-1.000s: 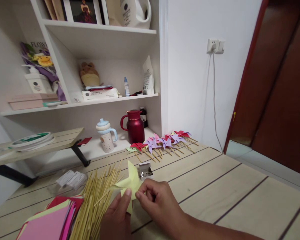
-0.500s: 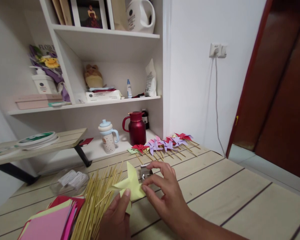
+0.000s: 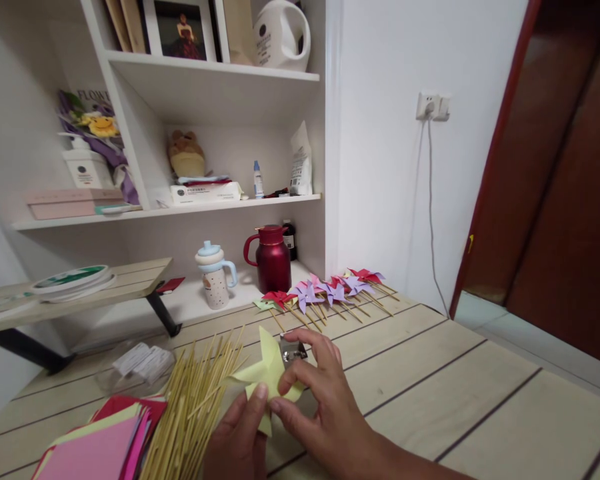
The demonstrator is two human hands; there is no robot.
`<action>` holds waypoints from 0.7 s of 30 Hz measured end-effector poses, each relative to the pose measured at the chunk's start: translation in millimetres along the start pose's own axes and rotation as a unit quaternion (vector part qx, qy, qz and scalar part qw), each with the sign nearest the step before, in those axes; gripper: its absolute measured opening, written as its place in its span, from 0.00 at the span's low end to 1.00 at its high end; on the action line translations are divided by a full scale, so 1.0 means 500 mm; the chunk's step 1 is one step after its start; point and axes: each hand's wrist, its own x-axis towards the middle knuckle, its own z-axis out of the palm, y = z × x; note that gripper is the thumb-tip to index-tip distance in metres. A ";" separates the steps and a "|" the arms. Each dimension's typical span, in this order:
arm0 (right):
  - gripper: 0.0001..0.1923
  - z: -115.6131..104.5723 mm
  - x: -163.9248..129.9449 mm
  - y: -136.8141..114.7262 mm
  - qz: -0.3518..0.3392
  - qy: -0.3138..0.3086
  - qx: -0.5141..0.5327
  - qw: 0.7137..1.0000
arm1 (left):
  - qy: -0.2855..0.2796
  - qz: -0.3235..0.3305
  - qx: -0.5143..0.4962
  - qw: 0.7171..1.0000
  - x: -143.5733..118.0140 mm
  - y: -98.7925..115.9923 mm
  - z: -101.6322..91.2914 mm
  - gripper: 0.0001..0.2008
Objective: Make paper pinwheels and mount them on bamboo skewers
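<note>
A pale yellow paper pinwheel [image 3: 269, 363] is held up over the table, its folded blades spread. My left hand [image 3: 240, 430] pinches it from below, with the thumb pressed near its centre. My right hand [image 3: 325, 393] is at the pinwheel's right side, thumb and index finger curled against the paper; whether something small sits between them is hidden. Behind the right hand stands a small open box [image 3: 293, 348] with shiny bits in it. To the left lies a heap of thin wooden sticks [image 3: 190, 400].
Coloured paper sheets [image 3: 90, 450] are stacked at the front left, near a clear plastic container [image 3: 135, 367]. Finished pinwheels [image 3: 330, 290] on sticks lie at the back. A red jug [image 3: 274, 260] and a tumbler [image 3: 216, 277] stand behind, beneath shelves.
My right hand has moved left and slightly down, closer to the pinwheel's centre. The pinwheel and my left hand have shifted slightly right.
</note>
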 end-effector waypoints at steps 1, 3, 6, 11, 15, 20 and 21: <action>0.03 0.001 0.001 0.000 -0.002 0.002 -0.001 1.000 | -0.004 0.005 0.006 1.000 0.000 -0.005 0.001 0.14; 0.04 0.003 0.002 0.002 -0.004 0.006 0.000 1.000 | -0.022 0.016 0.024 0.999 -0.002 -0.020 0.005 0.16; 0.06 0.006 0.001 0.004 -0.005 0.011 0.013 1.000 | -0.056 0.051 0.058 0.995 -0.005 -0.045 0.009 0.20; 0.06 0.003 0.001 0.006 -0.004 0.006 0.033 0.999 | -0.072 0.095 0.069 0.991 -0.005 -0.062 0.011 0.22; 0.05 -0.001 0.004 0.007 -0.008 0.005 0.043 0.999 | -0.050 0.093 0.036 0.994 -0.005 -0.044 0.011 0.21; 0.06 0.002 0.004 0.008 -0.017 0.017 0.042 0.999 | -0.030 0.081 0.042 0.995 -0.006 -0.030 0.009 0.19; 0.06 0.002 0.003 0.007 -0.018 0.018 0.041 0.999 | -0.030 0.077 0.053 0.995 -0.005 -0.031 0.008 0.18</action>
